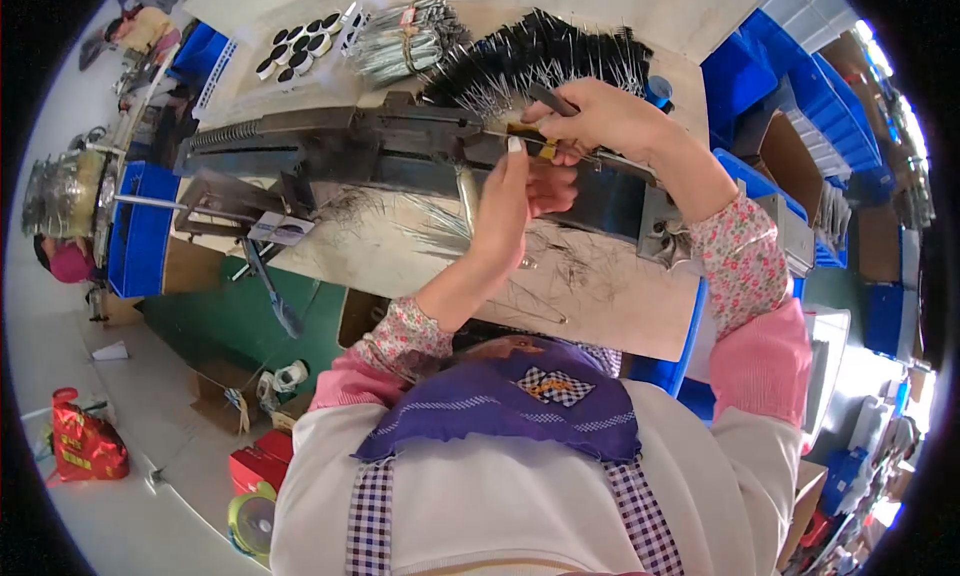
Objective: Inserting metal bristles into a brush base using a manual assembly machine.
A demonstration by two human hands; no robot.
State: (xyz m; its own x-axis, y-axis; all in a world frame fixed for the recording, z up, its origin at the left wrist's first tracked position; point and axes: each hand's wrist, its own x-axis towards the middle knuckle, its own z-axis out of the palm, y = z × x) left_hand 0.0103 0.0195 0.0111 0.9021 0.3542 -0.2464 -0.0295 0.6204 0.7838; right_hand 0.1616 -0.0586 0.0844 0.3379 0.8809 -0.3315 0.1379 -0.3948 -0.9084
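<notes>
My left hand (508,201) is at the dark metal bench machine (400,126), thumb up and fingers curled; what they pinch, if anything, is too small to make out. Just to its right, my right hand (610,121) closes around a dark, flat bar-shaped handle (552,100). Between the two hands sits a small yellow piece (546,150) on the machine. Behind them lies a heap of black-bristled twisted-wire brushes (540,56). Loose thin wires (435,226) are strewn on the wooden bench in front of the machine.
A tied bundle of metal wires (410,44) lies at the back, beside a white basket (215,76) with several black-topped white rolls (298,48). Blue bins (740,71) stand at the right. A metal clamp-like block (665,231) sits at the bench's right end.
</notes>
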